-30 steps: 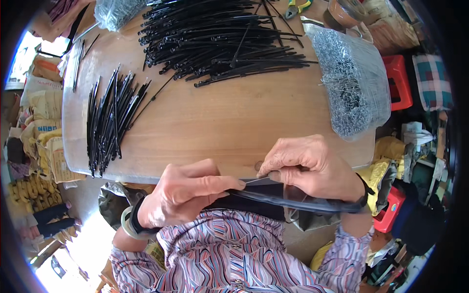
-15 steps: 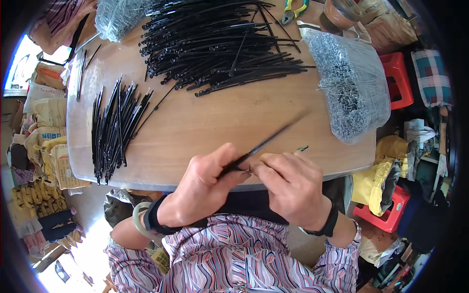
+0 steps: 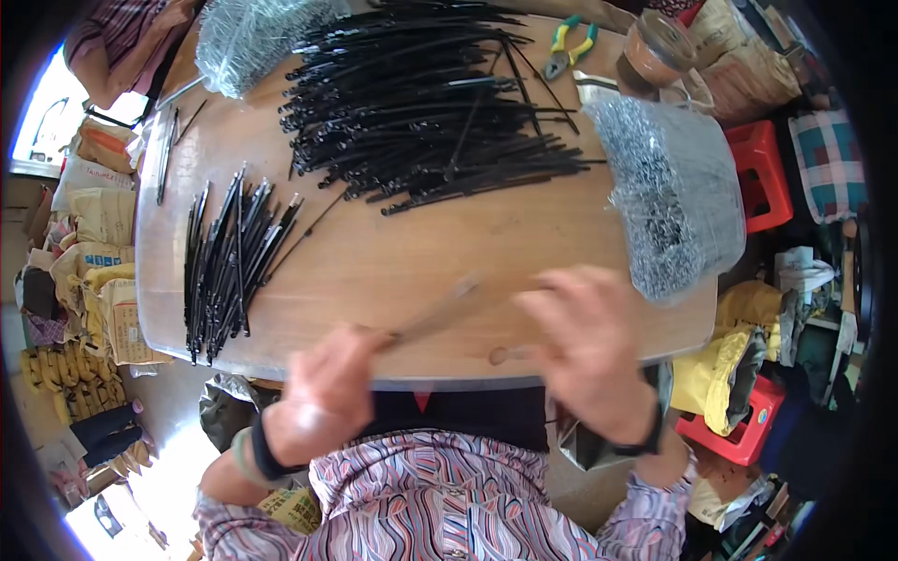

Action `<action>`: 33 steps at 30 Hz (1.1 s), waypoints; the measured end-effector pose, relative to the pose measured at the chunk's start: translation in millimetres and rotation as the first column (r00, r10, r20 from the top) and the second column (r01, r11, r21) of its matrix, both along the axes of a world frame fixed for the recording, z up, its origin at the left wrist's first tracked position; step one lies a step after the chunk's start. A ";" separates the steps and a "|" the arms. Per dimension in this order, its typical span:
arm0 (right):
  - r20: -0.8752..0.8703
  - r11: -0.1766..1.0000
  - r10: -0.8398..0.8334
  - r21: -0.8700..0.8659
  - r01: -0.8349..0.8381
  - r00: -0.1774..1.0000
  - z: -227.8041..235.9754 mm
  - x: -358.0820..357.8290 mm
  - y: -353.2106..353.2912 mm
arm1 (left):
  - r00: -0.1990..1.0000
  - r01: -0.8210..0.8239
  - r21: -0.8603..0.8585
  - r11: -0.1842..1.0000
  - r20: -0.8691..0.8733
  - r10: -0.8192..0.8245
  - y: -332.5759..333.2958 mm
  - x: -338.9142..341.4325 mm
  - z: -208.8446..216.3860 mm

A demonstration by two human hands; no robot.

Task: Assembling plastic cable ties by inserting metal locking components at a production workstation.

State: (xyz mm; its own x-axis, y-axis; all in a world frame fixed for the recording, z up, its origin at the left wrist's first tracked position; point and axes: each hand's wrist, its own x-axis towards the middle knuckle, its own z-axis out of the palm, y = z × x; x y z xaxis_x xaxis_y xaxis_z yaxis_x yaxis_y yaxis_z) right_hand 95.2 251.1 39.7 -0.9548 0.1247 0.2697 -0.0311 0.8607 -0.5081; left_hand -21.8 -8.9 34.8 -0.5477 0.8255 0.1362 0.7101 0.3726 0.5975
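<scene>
- Hands: my left hand, at the near edge of the surface, is closed around one end of a dark strip. My right hand is half curled, apart from the strip; blur hides its fingertips, so I cannot tell whether it holds anything.
- Position: the strip slants up from my left fingers, over the surface just inside the near edge.
- Handling, in my judgement: the left grip should stay firm and close to the strip's end, so that the long free part does not whip.
- I should use a light fingertip pinch on the right, working inside the near edge so that nothing small drops off.
- The free tip should be kept clear of the smaller bundle by the left edge.
- Count, strips: one in hand; the large heap at the far edge and the smaller bundle overlap too much to count.
- Count, clear bags of metal pieces: two, one by the far left corner, one at the right edge.
- Count, pliers: one pair, near the far right corner.
- Count, brown container: one, beside the same corner.
</scene>
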 end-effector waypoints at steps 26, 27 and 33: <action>-0.309 0.977 0.214 0.067 -0.203 0.927 53.0 -2.7 62.0 | 0.796 -0.503 0.410 0.761 0.564 0.222 43.1 -74.0 22.1; -0.262 0.948 0.317 0.086 -0.305 0.911 51.0 -0.6 40.8 | 0.658 -0.618 0.344 0.707 0.719 0.225 40.4 -60.4 28.1; -0.011 0.879 0.096 -0.468 -0.090 0.995 -20.9 -5.9 -25.6 | -0.106 -0.589 0.231 0.775 0.928 -0.357 20.3 5.2 -4.8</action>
State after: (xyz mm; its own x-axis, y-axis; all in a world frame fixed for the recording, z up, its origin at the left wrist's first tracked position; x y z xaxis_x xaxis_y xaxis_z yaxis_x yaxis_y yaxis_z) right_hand 89.3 225.5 18.8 -0.9710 0.1443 0.1905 -0.0904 0.5161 -0.8517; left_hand -16.5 11.4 30.0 -0.5368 0.7642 -0.3576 -0.7736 -0.2767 0.5701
